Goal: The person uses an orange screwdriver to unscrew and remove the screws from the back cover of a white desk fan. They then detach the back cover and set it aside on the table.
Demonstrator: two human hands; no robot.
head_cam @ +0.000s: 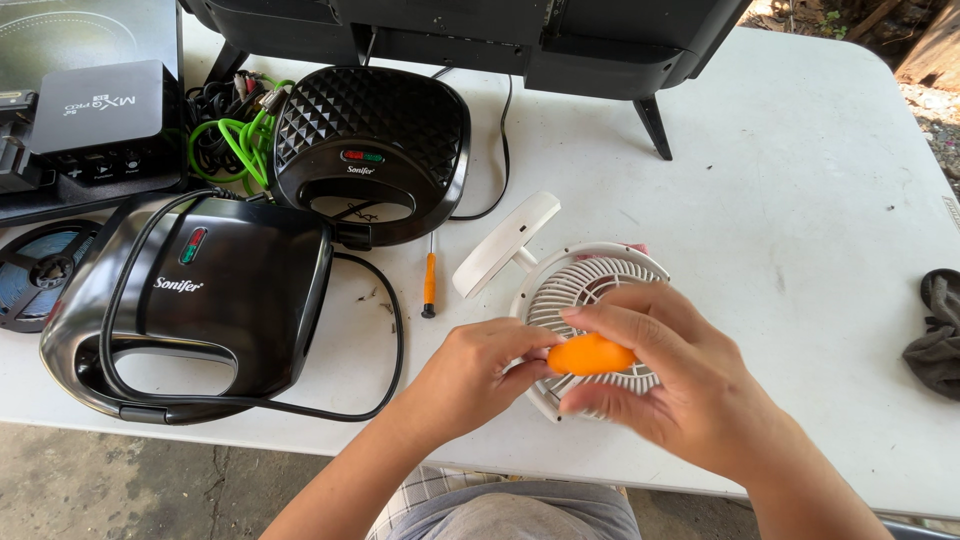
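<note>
Fingers (pixel 610 322) of the right hand (pixel 668 372) curl around an orange handle (pixel 590 354), grasping it over the grille of a small white fan (pixel 583 283); fingers of the left hand (pixel 478 368) pinch the near end of the same handle from the other side, so both hands are clenched on it. Whatever tip the handle carries is hidden by the hands. Small white fan: lies face-up on the white tabletop (pixel 800 180), near its front edge, with its flat white base plate (pixel 506 243) tilted up at the upper left. Just left of the fan, apart from it, lies a small screwdriver (pixel 429 282) with an orange handle and dark shaft, pointing toward the front edge. Further left rests a closed black sandwich maker (pixel 215 290), its black cord (pixel 385 340) looped over the lid and trailing across the tabletop; behind it stands a second black appliance with a diamond-patterned lid (pixel 370 130). Green and black cables (pixel 228 140) are bundled at the upper left beside a black box (pixel 95 105), with a reel of strip light (pixel 45 265) at the left edge. A large black appliance on legs (pixel 600 60) occupies the far side, and a dark cloth (pixel 938 330) lies at the right edge, well apart from the hands
</note>
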